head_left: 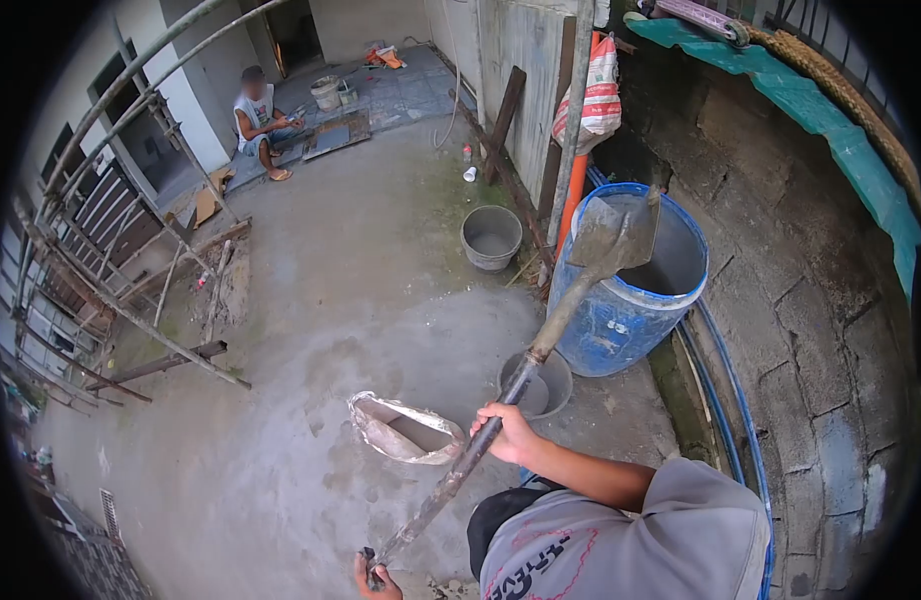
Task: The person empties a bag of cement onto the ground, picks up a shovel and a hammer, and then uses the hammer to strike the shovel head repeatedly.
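Note:
I hold a long shovel [529,372] slantwise, its worn metal blade up over the mouth of a blue plastic drum [613,325]. My right hand [506,432] is wrapped around the middle of the shaft. Down at the bottom edge of the view, my left hand [378,580] grips the handle end, partly cut off by the frame. An opened sack [406,428] with grey powder inside lies on the concrete floor left of my right hand. Behind the shaft, beside the drum's base, stands a bucket [553,385].
Past the drum is another grey bucket [492,238]. A red-striped sack [589,105] hangs by an orange pipe [573,195]. Bamboo scaffolding [131,290] stands left, a block wall [811,330] right. Blue hoses [726,400] run along the wall. A person [260,125] squats at the back.

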Demonstrator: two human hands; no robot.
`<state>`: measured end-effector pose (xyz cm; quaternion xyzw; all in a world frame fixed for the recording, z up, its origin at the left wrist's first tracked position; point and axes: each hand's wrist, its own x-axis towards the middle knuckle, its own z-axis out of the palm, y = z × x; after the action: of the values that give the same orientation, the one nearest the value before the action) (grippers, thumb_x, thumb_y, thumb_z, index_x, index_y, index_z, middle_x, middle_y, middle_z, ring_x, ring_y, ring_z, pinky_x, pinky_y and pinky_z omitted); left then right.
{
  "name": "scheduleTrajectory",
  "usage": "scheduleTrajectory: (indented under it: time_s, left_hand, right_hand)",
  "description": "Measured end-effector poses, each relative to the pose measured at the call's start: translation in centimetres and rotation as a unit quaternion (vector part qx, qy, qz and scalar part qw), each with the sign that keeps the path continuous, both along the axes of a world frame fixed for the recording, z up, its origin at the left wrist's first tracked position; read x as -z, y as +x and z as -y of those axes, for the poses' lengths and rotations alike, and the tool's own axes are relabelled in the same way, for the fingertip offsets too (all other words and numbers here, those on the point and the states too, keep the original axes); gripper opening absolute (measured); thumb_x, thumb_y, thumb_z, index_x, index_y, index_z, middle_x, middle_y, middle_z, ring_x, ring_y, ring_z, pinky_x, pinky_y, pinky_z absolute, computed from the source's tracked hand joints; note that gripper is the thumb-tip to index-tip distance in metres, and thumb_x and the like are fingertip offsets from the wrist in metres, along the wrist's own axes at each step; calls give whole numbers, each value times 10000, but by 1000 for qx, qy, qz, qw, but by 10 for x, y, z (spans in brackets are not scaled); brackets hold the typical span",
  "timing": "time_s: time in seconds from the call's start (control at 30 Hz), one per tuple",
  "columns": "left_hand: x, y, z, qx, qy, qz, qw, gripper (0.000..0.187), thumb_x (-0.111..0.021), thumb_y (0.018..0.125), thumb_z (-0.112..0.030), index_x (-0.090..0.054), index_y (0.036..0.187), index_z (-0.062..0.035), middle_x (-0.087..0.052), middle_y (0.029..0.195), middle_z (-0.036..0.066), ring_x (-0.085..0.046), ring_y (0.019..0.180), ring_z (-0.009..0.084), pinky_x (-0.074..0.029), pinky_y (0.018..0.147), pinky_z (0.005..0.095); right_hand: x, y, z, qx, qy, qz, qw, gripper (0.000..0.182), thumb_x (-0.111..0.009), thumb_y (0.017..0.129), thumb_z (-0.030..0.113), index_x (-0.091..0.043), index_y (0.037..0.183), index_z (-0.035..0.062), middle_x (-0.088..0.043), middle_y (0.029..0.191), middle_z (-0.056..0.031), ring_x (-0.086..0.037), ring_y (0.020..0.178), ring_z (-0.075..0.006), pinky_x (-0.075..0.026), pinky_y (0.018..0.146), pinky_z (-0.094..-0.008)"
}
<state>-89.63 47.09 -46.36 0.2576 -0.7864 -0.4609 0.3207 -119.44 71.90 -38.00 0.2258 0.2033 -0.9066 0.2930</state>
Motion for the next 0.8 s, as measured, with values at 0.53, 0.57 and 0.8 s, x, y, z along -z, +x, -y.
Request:
scheduleTrajectory:
  time_s: [0.53,0.57,0.8]
  left_hand:
    - [69,65,-1,-190,174,28,966,276,-500,856,-253,-430,753,-7,-401,670,29,-372,649,120,-350,596,264]
    - [78,67,-1,-216,198,0,956,272,-501,849,-259,-438,763,-8,-422,654,35,-397,619,123,-364,575,264]
    - [122,86,-5,-223,358,1,907,270,-461,804,-271,-457,720,-15,-477,521,74,-479,398,196,-412,393,298]
  right_hand:
    - [37,0,76,-95,271,129,949,95,-554,689,-17,-482,720,37,-464,687,-82,-484,653,-207,-417,639,-382]
    - [40,2,81,-94,292,122,944,96,-550,687,-25,-484,729,30,-465,684,-87,-485,643,-212,-415,634,-383]
    - [58,6,107,-120,383,91,911,200,-543,652,-48,-488,842,-18,-478,856,-141,-491,808,-248,-415,706,-430]
